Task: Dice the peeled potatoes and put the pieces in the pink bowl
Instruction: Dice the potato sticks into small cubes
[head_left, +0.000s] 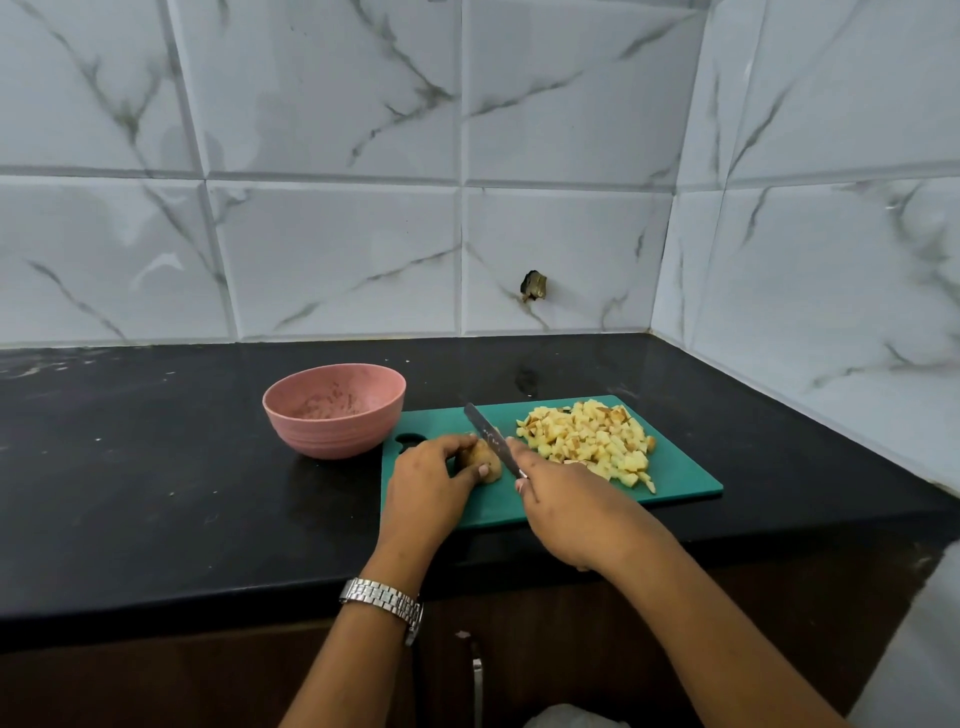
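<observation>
Left hand (428, 480) grips potato (480, 460); right hand (563, 499) holds knife (491, 436) across it.

- No legible text, label, brand, number or sign anywhere.
- Pale specks along the knife blade (487, 434), too blurred to read as lettering.

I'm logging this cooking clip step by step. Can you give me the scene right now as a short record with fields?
left hand: holds the potato on the cutting board
right hand: grips the knife, blade angled across the potato
diced pieces: piled on the board's right half
pink bowl: on the counter, left of the board, holds only residue
stage: cutting under way, no pieces in the bowl yet
</observation>
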